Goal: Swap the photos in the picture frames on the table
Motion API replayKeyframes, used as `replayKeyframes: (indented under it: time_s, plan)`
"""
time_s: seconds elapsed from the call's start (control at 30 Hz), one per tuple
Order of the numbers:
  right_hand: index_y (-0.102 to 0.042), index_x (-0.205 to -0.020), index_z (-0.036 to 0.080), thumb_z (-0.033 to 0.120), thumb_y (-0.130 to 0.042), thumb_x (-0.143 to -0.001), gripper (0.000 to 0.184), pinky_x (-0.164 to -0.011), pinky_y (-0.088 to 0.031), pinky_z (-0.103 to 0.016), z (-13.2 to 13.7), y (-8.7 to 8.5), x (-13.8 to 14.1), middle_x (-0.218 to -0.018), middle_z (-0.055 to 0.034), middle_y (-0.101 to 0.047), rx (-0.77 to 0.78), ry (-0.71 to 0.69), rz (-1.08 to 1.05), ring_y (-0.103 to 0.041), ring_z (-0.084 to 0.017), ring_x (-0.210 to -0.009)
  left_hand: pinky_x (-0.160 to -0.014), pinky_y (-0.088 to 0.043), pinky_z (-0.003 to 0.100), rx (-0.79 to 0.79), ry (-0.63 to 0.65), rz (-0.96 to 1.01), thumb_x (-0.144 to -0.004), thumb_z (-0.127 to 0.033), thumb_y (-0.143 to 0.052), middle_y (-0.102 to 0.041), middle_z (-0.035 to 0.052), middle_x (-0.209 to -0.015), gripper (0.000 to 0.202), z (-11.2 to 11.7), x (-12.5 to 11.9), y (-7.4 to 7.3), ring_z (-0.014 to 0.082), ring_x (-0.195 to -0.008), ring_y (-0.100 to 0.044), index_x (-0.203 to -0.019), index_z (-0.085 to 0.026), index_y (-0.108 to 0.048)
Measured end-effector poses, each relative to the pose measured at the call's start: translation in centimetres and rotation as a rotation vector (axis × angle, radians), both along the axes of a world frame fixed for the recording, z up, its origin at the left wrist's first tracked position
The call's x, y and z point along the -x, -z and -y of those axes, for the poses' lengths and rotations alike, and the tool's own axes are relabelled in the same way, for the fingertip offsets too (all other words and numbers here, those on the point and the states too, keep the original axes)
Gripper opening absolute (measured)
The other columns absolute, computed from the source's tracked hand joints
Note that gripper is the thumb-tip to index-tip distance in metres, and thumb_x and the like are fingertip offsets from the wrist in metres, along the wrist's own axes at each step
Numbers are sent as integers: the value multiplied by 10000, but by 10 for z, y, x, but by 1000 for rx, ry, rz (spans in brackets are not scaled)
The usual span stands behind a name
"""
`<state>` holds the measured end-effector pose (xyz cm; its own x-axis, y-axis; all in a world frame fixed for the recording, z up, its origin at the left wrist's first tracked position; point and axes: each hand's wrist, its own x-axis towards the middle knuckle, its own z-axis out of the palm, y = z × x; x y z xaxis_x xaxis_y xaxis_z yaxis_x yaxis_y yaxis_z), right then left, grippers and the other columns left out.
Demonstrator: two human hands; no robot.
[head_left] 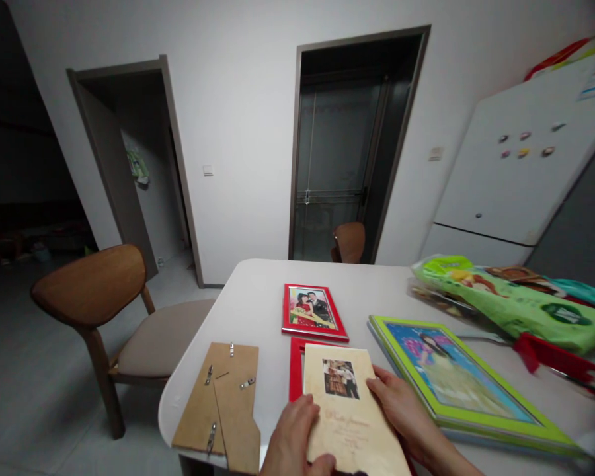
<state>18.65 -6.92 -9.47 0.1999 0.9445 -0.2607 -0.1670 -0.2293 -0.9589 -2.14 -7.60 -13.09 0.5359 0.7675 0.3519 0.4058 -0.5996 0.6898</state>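
Observation:
Between my two hands is a cream photo card [347,416] with a small picture of people and printed script on it. My left hand [292,439] grips its lower left edge, fingers bent, and my right hand [401,403] holds its right edge. Under the card lies a red picture frame [296,377], mostly hidden. Left of my left hand rests a brown backing board [233,396] with metal clips and a fold-out stand. Farther back lies a second red frame [315,311] with a photo of a couple. A lime-green frame [456,377] with a portrait lies right of my right hand.
On the white table's [258,291] right side are a green package [520,301] and a red-handled item [550,357]. A wooden chair [143,324] stands at the left, another chair [350,243] behind. The white fridge [515,165] is at the back right.

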Motion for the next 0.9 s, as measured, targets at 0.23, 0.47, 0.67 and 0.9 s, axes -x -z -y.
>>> replayKeyframes:
  time_s: [0.23,0.47,0.67,0.9]
  plan:
    - [-550,-1011,129,240,-360,-645,427,-543,-473,-246,-7,7,-1,-841,-68,-680,-28,-58,381,-637,-204,-702,-891,-383,457,-321,52,-141,-715,-316,-538,-457,214,-1197,474,-1,2,16,300,-1130,-397,-1119,-85,-446]
    - [-518,-1043,109,259,-381,-655,438,-585,-477,-247,-5,10,-6,-848,-76,-677,7,-58,350,-630,-203,-753,-832,-450,415,-424,16,-159,-776,-340,-463,-534,187,-1123,352,1,1,6,263,-1056,-486,-1040,-108,-483]
    - [-504,-1058,111,281,-390,-660,447,-579,-476,-263,1,10,-8,-841,-76,-676,43,-92,277,-634,-207,-705,-849,-442,404,-465,28,-145,-749,-416,-498,-514,159,-1161,456,0,4,18,257,-1078,-467,-1107,-140,-440]
    - [-558,-962,133,319,-360,-700,378,-635,-432,-254,-6,3,-5,-847,-87,-660,-21,-40,793,-606,-207,-754,-852,-432,448,-424,49,-208,-723,-418,-523,-551,123,-1125,425,-2,0,13,264,-1045,-498,-1055,-156,-486]
